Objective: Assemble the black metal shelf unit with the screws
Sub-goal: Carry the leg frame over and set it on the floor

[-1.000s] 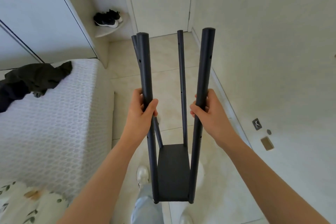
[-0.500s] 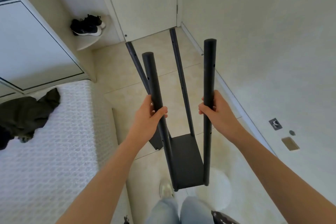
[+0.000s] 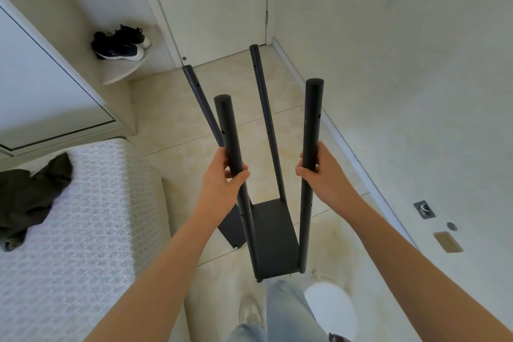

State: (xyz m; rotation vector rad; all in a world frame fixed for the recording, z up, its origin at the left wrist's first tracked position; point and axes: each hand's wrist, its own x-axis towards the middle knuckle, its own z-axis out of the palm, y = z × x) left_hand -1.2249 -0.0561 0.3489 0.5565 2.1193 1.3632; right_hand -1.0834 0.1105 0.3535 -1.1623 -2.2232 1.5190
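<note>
The black metal shelf unit (image 3: pixel 273 239) hangs in the air in front of me, its one fitted shelf panel at the bottom and its poles pointing up and away. My left hand (image 3: pixel 222 183) grips the near left pole (image 3: pixel 229 130). My right hand (image 3: pixel 323 175) grips the near right pole (image 3: pixel 312 119). The two far poles (image 3: pixel 263 103) lean toward the door. Small screw holes show along the poles. No loose screws are visible.
A bed (image 3: pixel 83 230) with a white textured cover and a dark garment (image 3: pixel 27 197) lies to my left. The white wall (image 3: pixel 416 91) runs along the right with floor fittings (image 3: pixel 424 209). Black shoes (image 3: pixel 119 43) sit on a corner shelf by the door (image 3: pixel 216 3). My feet are below.
The unit has tilted away from me and sunk lower in view as I walk toward the door. Both hands keep their hold on the near poles.
</note>
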